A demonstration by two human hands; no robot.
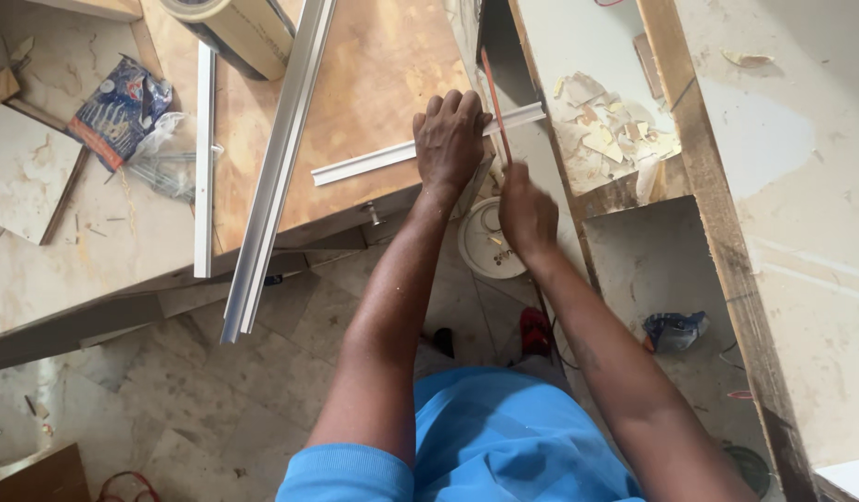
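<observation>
Blue cloth of the person's shirt (485, 437) fills the near edge, and both bare forearms reach away from it over the tiled floor (216, 409). Further out, the right hand (527, 216) is clenched round the handle of a thin reddish saw blade (493, 102), which stands nearly upright across a short white strip (401, 155). The left hand (450, 139) presses flat on that strip, fingers curled over it, pinning it to the plywood board (373, 74) just beside the blade. The strip's end juts past the board's edge. Cutting well here seems to call for keeping the pinning hand close to the cut so the thin strip does not chatter, and for light, straight strokes. Beyond, a long white channel (276, 167) and a slimmer white strip (203, 158) lie on the board, with a roll of tape (234, 28) cut off by the top edge. The saw's handle is hidden inside the fist, its motion blurs it, and the cut line itself cannot be made out.
</observation>
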